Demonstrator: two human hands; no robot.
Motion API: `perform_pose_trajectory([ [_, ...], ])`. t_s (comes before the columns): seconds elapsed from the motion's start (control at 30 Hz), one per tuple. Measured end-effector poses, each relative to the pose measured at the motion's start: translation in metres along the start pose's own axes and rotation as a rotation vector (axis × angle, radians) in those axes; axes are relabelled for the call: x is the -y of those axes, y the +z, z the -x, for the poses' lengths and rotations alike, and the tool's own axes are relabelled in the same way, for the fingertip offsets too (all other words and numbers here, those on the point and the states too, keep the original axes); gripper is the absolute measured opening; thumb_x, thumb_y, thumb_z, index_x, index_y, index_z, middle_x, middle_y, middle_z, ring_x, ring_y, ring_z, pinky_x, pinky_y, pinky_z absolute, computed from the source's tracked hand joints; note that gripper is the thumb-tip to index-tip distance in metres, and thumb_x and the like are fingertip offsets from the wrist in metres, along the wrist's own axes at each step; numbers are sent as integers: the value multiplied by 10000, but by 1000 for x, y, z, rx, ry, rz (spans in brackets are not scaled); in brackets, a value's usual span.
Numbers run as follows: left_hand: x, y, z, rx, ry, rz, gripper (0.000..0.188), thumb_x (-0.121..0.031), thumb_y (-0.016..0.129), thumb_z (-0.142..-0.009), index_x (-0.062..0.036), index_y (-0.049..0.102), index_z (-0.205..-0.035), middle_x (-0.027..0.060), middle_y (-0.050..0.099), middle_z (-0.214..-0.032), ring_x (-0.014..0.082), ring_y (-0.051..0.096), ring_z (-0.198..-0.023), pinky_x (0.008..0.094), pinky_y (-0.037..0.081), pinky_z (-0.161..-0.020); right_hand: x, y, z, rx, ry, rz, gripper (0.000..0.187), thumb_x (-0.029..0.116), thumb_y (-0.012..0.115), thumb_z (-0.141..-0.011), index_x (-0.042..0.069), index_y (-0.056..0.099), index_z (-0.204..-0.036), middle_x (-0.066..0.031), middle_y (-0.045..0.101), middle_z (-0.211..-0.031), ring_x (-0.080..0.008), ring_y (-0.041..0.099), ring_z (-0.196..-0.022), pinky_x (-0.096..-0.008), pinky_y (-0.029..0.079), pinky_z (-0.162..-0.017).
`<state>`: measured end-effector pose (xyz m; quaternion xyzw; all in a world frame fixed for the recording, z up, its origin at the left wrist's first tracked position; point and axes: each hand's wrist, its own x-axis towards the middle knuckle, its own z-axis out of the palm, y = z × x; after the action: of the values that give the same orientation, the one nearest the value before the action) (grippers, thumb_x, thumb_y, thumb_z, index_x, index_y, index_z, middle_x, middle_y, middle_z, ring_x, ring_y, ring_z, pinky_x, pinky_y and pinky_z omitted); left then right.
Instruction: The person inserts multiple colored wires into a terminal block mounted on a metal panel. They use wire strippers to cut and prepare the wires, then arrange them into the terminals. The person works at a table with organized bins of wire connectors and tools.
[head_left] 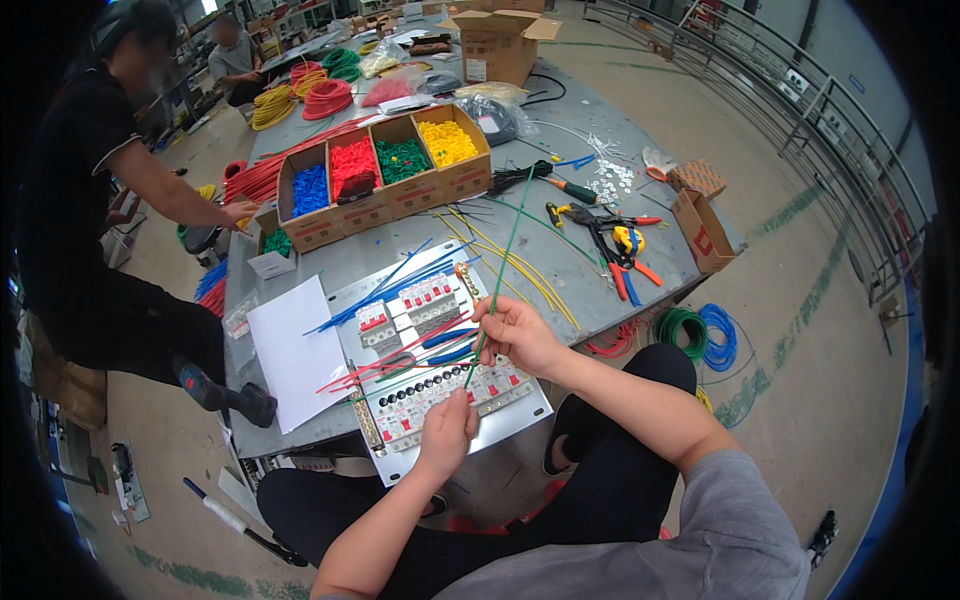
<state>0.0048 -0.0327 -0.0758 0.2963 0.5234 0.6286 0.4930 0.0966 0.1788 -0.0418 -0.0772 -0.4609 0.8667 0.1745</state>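
Note:
Between both hands runs a thin green wire (514,235), its upper length rising past the right hand over the table. My right hand (518,338) pinches it partway along, fingers closed. At its lower end the fingertips of my left hand (447,432) are closed on the same wire. Beneath the hands a white metal panel (400,468) carries rows of circuit breakers (405,418) and smaller breaker blocks (378,330). Blue-handled pliers (450,338) lie on the panel beside loose red wires (350,378) and blue wires (395,290). Brass terminal strips (366,425) line its sides.
A cardboard box (340,222) with blue, red, green and yellow small parts stands beyond the panel. Paper sheets (290,350) lie left, cutters (610,250) and a tape measure (628,240) right. Yellow wires (520,265) cross the grey table. A co-worker (100,200) stands left.

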Motion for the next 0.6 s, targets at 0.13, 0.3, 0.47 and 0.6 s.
perform_pose_trajectory([
  [0.13,2,0,0,-16,4,-73,531,-391,368,-1156,-112,435,-709,-25,397,-597,94,338,-557,285,294,-540,0,-3,1,5,21,-40,214,240,617,-1069,67,577,-1188,-90,742,-898,-178,711,-697,-303,575,-655],
  [0.3,6,0,-1,-31,0,-25,561,-388,358,-1159,-112,444,-678,-34,413,-597,79,346,-555,274,295,-537,1,-1,-1,26,-6,70,201,210,587,-1088,51,576,-1210,-81,716,-883,-145,697,-700,-279,569,-650],
  [0.47,2,-3,1,7,-18,12,561,-390,363,-1158,-117,438,-674,-37,403,-594,78,336,-550,276,285,-528,2,2,0,24,-40,156,210,213,596,-1085,57,561,-1221,-66,706,-830,-153,702,-672,-285,563,-631],
  [0.6,4,-1,0,-15,-20,-29,561,-386,362,-1157,-116,438,-672,-37,396,-595,77,325,-551,279,277,-527,3,0,0,33,-37,149,214,198,609,-1078,59,557,-1232,-68,701,-822,-152,701,-671,-286,558,-622],
])
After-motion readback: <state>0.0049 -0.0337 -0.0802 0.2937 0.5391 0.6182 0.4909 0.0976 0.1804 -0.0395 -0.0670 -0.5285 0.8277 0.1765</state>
